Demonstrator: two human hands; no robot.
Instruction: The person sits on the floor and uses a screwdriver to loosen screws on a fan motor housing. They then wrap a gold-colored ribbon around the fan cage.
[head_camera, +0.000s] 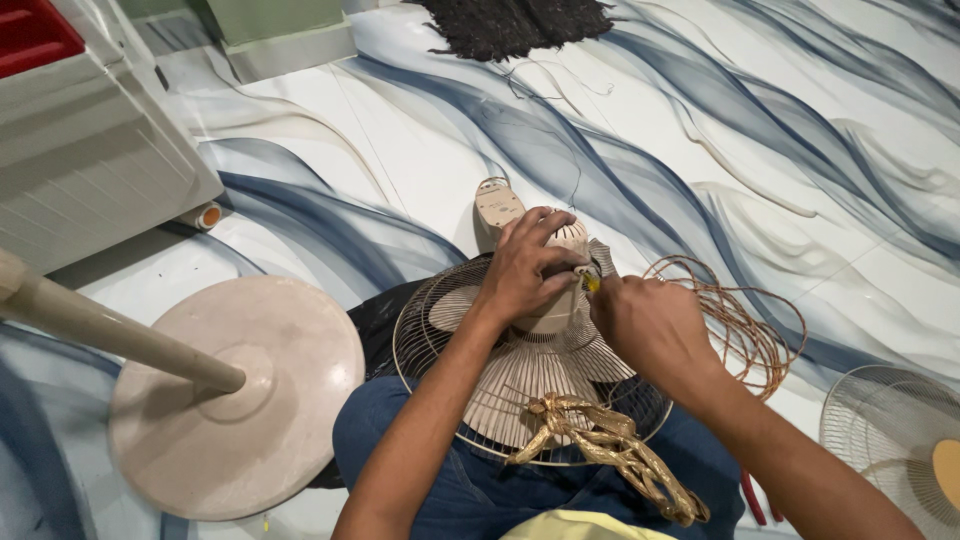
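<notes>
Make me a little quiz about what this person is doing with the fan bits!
1. True or false: the left hand rests on the beige motor housing.
2. What lies to the right of the right hand? A) a coil of copper wire B) a blue bucket C) a green ball
3. Fill in: the motor sits on a round wire fan ____ across the person's lap.

Key
1. True.
2. A: the copper wire coil lies on the floor beside that hand.
3. Guard. The right hand's grip holds a small tool with a yellow handle at the motor; its tip is hidden.
</notes>
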